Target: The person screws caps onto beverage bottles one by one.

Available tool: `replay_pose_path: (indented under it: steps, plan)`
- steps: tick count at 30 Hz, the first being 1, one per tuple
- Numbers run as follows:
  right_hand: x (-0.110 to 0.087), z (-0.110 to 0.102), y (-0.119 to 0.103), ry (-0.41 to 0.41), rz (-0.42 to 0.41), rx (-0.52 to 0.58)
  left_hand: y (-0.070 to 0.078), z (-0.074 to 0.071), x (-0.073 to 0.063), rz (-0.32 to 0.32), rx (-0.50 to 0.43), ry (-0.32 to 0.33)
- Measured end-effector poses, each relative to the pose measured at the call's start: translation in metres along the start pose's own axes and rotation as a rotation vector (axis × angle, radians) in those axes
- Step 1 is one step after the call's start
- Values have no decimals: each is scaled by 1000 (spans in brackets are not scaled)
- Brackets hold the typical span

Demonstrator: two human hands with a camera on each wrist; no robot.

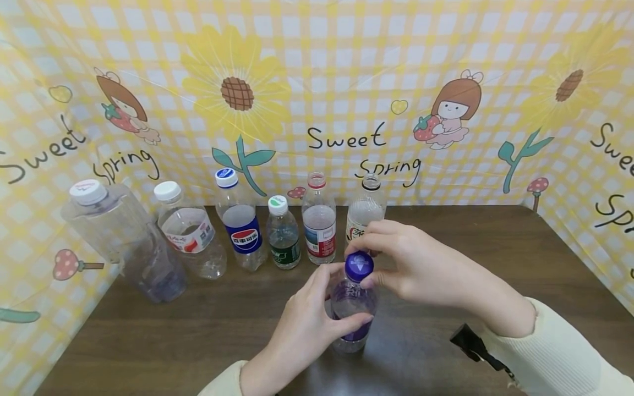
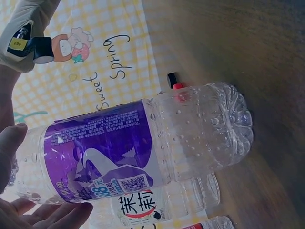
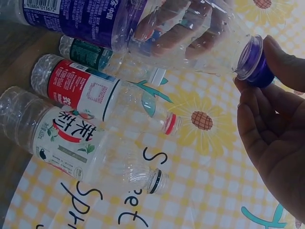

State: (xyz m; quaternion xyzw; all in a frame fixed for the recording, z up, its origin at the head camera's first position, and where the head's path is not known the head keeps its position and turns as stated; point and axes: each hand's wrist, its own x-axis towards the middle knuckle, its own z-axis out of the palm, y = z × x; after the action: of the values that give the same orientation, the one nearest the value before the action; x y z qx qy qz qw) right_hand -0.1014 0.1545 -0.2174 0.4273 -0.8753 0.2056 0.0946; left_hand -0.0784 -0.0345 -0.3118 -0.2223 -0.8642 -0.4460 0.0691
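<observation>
turning the purple cap (image 1: 359, 267) looks like the step in hand; it should go best with the purple-labelled bottle (image 1: 354, 300) held still and the cap kept square to its mouth, since a hard squeeze could buckle its thin wall. the left hand (image 1: 309, 313) has its fingers curled around this bottle's body, below its neck; the right hand (image 1: 411, 264) pinches the cap at its top between thumb and fingers.

A hand could pass over the table (image 1: 163, 344) at the front left. The left hand (image 1: 313, 308), right hand (image 1: 416, 264) and purple-capped bottle (image 1: 353, 301) fill the middle; six bottles (image 1: 245, 236) block the back left.
</observation>
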Motion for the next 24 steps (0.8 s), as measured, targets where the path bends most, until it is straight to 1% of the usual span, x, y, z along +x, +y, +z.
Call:
replay_pose_path:
  steps: [6, 16, 20, 24]
  plan:
    - [-2, -1, 0, -23, 20, -7, -1, 1, 0, -11, -6, 8]
    - [-4, -1, 1, -10, 9, -30, -2, 2, 0, -13, -15, 33]
    - [-8, -3, 4, 30, 58, -23, -2, -3, 1, -31, -10, 59]
    - [-14, -4, 10, 80, 131, -28, -4, -13, 2, -74, -14, 98]
